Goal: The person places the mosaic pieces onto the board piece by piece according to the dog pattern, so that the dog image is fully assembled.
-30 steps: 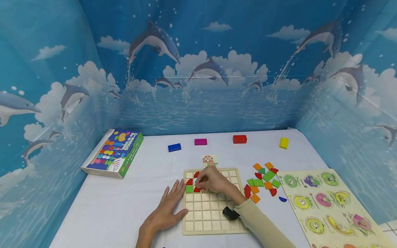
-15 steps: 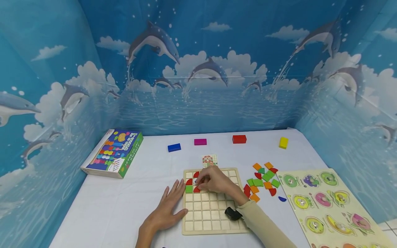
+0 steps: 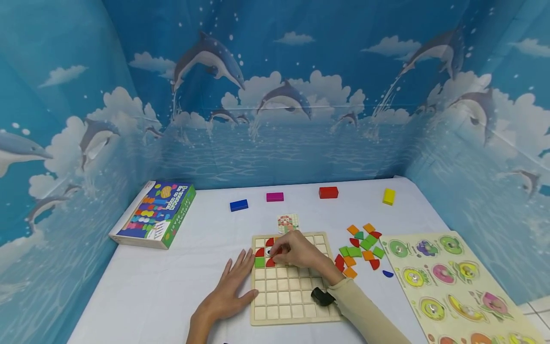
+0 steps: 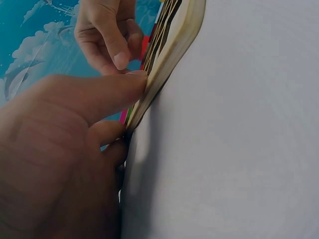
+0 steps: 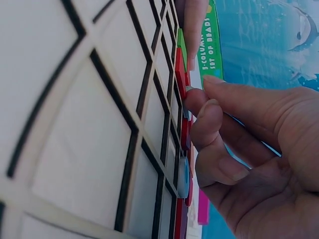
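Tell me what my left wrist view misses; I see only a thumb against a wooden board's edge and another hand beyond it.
Observer: The left hand lies flat on the white table, fingers straight against the left edge of the square wooden grid board.
Operator: Report the other hand.
Observer: The right hand pinches a small red wooden tile over the board's upper-left cells.
Operator: State what is already placed there.
Observer: A green square tile sits in the leftmost column, with red curved tiles around it.
Operator: Locate the spare pieces.
Observer: A loose pile of orange, green and red tiles lies right of the board.
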A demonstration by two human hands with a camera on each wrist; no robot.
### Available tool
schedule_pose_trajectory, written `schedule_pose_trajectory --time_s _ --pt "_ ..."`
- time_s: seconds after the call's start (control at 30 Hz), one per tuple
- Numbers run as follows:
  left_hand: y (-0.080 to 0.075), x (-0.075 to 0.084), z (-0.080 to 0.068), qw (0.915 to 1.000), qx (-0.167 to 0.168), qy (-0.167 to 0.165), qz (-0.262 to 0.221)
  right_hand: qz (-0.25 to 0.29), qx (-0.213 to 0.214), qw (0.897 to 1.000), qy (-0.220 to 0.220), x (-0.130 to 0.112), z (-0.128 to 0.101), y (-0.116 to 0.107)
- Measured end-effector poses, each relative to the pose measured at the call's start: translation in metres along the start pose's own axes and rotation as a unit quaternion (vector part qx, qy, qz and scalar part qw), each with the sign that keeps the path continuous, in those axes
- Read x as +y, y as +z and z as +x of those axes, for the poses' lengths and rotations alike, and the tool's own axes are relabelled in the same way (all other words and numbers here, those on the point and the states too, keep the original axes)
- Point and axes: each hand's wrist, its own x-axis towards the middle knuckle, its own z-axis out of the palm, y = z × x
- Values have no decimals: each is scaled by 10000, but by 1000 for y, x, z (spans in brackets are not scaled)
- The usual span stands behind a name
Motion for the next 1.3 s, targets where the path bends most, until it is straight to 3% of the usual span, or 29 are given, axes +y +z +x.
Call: schedule_pose_trajectory --time_s 0.3,0.5,0.67,0.87,1.13,1.3 --pt "0 0 3 9993 -153 -295 150 57 89 9999 66 -1 -5 -9" --pt "2 1 4 9992 -117 -355 151 98 260 9996 35 13 -21 -38" --pt "3 3 5 9994 -113 -320 105 -156 506 9970 570 33 -52 -85" --pt "2 6 5 9992 -115 -353 153 -414 607 9837 1641 53 -98 -132" --pt "0 6 2 9990 -128 -415 73 -895 900 9637 2348 69 -124 -145" --pt "1 6 2 9989 -157 -447 56 -1041 943 9638 2265 74 -126 -142"
